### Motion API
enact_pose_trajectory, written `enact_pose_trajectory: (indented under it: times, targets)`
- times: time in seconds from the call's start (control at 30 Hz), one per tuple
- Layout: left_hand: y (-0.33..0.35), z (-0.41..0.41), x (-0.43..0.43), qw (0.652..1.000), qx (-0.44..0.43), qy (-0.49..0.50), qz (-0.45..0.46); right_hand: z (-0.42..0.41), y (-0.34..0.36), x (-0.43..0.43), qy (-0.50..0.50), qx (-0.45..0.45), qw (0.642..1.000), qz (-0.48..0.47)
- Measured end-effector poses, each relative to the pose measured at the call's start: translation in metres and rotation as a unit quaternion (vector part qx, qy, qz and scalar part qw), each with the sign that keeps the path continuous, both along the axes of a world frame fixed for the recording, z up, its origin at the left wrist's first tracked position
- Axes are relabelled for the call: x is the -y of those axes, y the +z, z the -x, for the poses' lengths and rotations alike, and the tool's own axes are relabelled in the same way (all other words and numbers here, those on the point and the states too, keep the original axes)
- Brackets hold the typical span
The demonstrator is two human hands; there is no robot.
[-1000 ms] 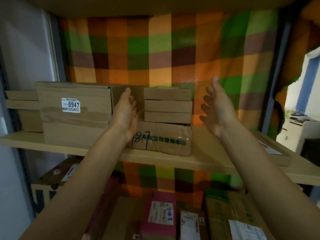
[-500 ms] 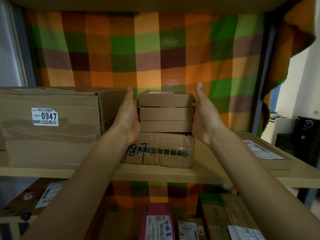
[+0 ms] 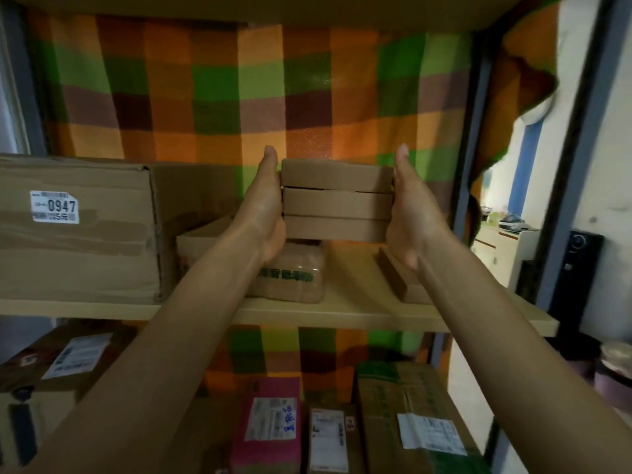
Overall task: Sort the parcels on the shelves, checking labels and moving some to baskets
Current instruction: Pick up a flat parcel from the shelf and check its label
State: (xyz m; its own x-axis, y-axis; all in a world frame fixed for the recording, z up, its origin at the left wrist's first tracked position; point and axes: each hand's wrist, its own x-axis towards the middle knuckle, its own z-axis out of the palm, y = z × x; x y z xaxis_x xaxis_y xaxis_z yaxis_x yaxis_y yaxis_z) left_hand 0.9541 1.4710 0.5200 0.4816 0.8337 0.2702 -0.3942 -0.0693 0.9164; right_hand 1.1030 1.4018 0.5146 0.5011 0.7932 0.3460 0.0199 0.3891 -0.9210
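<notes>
A stack of three flat brown boxes [image 3: 337, 206] hangs just above the wooden shelf [image 3: 342, 314], clamped between my palms. My left hand [image 3: 265, 203] presses its left side and my right hand [image 3: 410, 213] presses its right side, fingers straight and pointing toward the back. Below and to the left of the stack a taped brown parcel with green print [image 3: 290, 278] lies on the shelf, partly hidden by my left forearm.
A big carton labelled 0947 [image 3: 78, 230] fills the shelf's left. A flat box [image 3: 400, 278] lies under my right wrist. The lower shelf holds a pink parcel [image 3: 270, 425], a labelled carton [image 3: 410, 422] and others. A checked cloth [image 3: 307, 97] hangs behind.
My hands closed in on the three-box stack from both sides, then lifted it off the taped parcel and a little to the right.
</notes>
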Motion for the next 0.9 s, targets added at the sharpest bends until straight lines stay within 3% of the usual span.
enact_pose_trajectory:
  times: [0.4, 0.9]
  targets:
    - [-0.019, -0.11, 0.096, 0.999, 0.017, -0.038, -0.008, -0.108, -0.009, 0.112, 0.003, -0.005, 1.0, 0.005]
    - [-0.05, -0.174, 0.054, 0.998, 0.053, -0.031, 0.015, -0.161, -0.04, 0.074, 0.0, -0.034, 0.999, 0.011]
